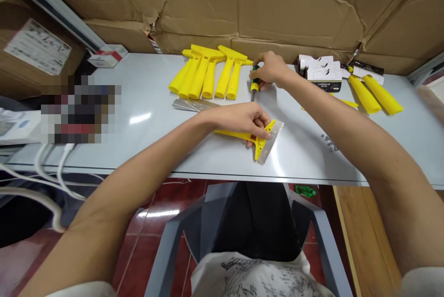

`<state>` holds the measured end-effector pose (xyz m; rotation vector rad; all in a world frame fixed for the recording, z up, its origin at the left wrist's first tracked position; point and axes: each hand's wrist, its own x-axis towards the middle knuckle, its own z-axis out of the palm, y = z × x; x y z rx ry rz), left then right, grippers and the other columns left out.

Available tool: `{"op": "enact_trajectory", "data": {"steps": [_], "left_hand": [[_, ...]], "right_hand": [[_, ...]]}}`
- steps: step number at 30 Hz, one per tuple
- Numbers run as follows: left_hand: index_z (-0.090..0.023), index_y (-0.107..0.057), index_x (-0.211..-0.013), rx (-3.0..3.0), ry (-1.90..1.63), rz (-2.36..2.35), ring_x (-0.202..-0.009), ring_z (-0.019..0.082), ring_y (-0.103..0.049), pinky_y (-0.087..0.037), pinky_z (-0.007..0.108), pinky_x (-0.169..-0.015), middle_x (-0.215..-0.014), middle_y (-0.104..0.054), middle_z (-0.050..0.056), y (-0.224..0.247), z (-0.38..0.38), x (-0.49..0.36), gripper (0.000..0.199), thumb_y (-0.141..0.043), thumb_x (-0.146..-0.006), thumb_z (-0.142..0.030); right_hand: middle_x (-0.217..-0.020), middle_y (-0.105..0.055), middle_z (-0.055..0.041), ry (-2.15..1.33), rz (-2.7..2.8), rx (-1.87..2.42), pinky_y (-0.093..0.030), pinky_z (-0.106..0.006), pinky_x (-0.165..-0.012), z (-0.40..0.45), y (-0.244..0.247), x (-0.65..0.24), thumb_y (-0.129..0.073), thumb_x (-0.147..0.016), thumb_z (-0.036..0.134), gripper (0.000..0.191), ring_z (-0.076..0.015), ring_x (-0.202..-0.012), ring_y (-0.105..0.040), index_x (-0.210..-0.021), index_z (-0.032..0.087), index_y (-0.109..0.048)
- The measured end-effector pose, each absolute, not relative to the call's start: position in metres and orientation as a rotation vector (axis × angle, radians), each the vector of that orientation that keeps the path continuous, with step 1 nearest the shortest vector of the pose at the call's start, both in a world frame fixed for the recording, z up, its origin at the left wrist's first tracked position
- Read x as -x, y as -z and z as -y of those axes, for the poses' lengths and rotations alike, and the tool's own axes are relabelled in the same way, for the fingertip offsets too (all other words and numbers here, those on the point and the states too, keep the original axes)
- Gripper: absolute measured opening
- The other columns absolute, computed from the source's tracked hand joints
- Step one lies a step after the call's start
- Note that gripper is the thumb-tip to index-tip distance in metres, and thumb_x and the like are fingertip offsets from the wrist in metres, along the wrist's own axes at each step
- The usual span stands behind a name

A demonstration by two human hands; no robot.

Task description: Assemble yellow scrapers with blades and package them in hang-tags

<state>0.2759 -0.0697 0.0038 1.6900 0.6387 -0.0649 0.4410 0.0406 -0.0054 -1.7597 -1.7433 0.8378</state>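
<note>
Near the table's front edge, my left hand (247,120) grips a yellow scraper (239,135) by its head end, with a flat metal blade (272,143) along the head. Above and slightly right of it, my right hand (269,70) is closed on a screwdriver (255,79) with a green and yellow handle, its shaft pointing down toward the table. Several yellow scraper handles (208,72) lie side by side to the left of my right hand. Metal strips (190,105) lie partly behind my left wrist.
At the right are packaged items (322,72) and yellow handles (383,95), with small screws (329,143) nearer the front. A small red and white box (108,55) stands back left. White cables (62,163) hang over the left front edge. Cardboard (277,10) lines the back.
</note>
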Motion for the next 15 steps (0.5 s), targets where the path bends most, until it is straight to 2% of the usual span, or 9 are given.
{"op": "enact_trajectory", "data": {"steps": [4, 9, 12, 15], "left_hand": [[-0.016, -0.075, -0.088, -1.706, 0.054, -0.622, -0.062, 0.014, -0.072, -0.051, 0.024, -0.062, -0.081, -0.079, 0.004, -0.002, 0.068, -0.276, 0.026, -0.088, -0.084, -0.038], [-0.016, -0.072, -0.084, -1.712, 0.053, -0.602, -0.062, 0.015, -0.072, -0.051, 0.024, -0.062, -0.079, -0.078, 0.004, -0.001, 0.068, -0.277, 0.023, -0.083, -0.087, -0.035], [-0.016, -0.072, -0.081, -1.707, 0.039, -0.614, -0.06, 0.015, -0.071, -0.051, 0.023, -0.061, -0.077, -0.077, 0.003, -0.003, 0.07, -0.277, 0.021, -0.084, -0.085, -0.033], [-0.017, -0.074, -0.079, -1.685, 0.025, -0.639, -0.059, 0.015, -0.07, -0.051, 0.024, -0.059, -0.076, -0.077, 0.003, -0.005, 0.071, -0.278, 0.02, -0.086, -0.082, -0.032]], "right_hand": [[-0.098, -0.074, -0.0117, -0.822, 1.803, 1.772, -0.07, -0.052, -0.066, -0.046, 0.006, -0.406, -0.082, -0.086, 0.013, 0.026, -0.0279, -0.071, -0.076, -0.111, 0.019, -0.075], [-0.117, -0.072, -0.0152, -0.835, 1.807, 1.771, -0.07, -0.049, -0.068, -0.048, 0.005, -0.391, -0.082, -0.089, 0.017, 0.028, -0.0255, -0.076, -0.076, -0.115, 0.016, -0.073], [-0.11, -0.073, -0.0117, -0.814, 1.844, 1.735, -0.07, -0.051, -0.071, -0.049, 0.01, -0.391, -0.08, -0.094, 0.029, 0.022, -0.022, -0.074, -0.074, -0.11, 0.018, -0.071], [-0.089, -0.072, -0.0065, -0.823, 1.875, 1.652, -0.069, -0.056, -0.074, -0.05, 0.016, -0.394, -0.078, -0.093, 0.048, 0.03, -0.0229, -0.071, -0.07, -0.106, 0.023, -0.069]]}}
